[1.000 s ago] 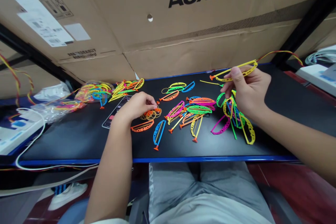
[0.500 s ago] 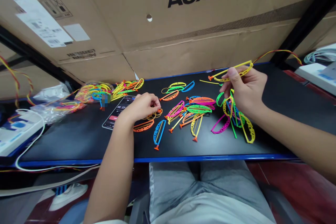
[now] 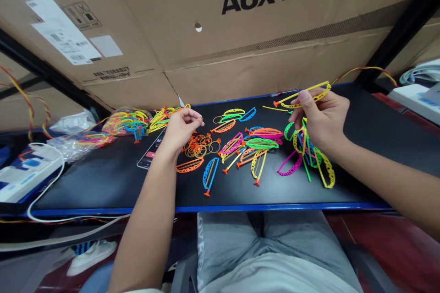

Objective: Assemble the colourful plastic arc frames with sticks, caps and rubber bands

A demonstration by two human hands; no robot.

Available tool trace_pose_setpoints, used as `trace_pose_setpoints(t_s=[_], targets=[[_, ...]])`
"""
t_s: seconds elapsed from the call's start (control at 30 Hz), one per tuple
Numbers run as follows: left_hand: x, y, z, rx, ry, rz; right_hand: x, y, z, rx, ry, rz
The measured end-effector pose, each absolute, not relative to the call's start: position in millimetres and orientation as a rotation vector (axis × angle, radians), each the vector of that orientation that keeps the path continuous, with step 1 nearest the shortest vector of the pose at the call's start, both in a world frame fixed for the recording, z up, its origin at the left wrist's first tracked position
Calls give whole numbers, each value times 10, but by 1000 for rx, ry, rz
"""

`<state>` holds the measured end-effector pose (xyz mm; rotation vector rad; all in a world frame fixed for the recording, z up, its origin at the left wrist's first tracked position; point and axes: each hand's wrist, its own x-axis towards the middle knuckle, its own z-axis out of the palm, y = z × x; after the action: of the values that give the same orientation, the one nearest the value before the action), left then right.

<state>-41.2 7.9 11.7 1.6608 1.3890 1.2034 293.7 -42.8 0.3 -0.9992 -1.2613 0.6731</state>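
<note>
A yellow toy bow (image 3: pixel 322 94) is up off the table (image 3: pixel 237 197), held over its right part by the right hand (image 3: pixel 319 107), whose thumb and fingers pinch it near the middle. An orange suction tip (image 3: pixel 277 104) sits at its left end, so a dart seems to lie along the bow. The left hand (image 3: pixel 184 129) is raised just behind a heap of rubber bands and orange tips (image 3: pixel 199 149), thumb and fingertips close together; I cannot tell whether they meet or grip anything small. The step in hand looks like fetching a small part while the bow waits in the right hand. From here the move seems to call for a fine left-hand pinch and a steady right grip, with the bow's ends left free to reach.

Below the right hand lies a tangle of bows and rods (image 3: pixel 313 158); between the hands, a cluster of colourful bows and darts (image 3: pixel 263 143). An orange bow (image 3: pixel 190 165) is just in front of the heap, a blue bow (image 3: pixel 210 174) beside it. A phone (image 3: pixel 147 153) lies partly behind the left forearm, and a large cardboard box (image 3: pixel 257 62) stands behind everything
</note>
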Motion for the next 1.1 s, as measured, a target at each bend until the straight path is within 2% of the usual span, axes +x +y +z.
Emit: trace_pose_setpoints(t_s=[0.17, 0.37, 0.5, 0.9, 1.1], targets=[[-369, 69, 204, 1262, 1142, 1346, 2925, -448, 26, -1002, -1245, 632], [-424, 57, 270, 1062, 1039, 1269, 2936, -412, 0, -979, -1271, 693], [-427, 57, 229, 1195, 1014, 1333, 2933, -394, 0, -990, -1379, 769], [-55, -103, 109, 1507, 971, 1105, 2804, -572, 44, -962, -1677, 1087], [236, -286, 44, 1716, 878, 1133, 2721, -646, 7, -947, -1854, 1057]])
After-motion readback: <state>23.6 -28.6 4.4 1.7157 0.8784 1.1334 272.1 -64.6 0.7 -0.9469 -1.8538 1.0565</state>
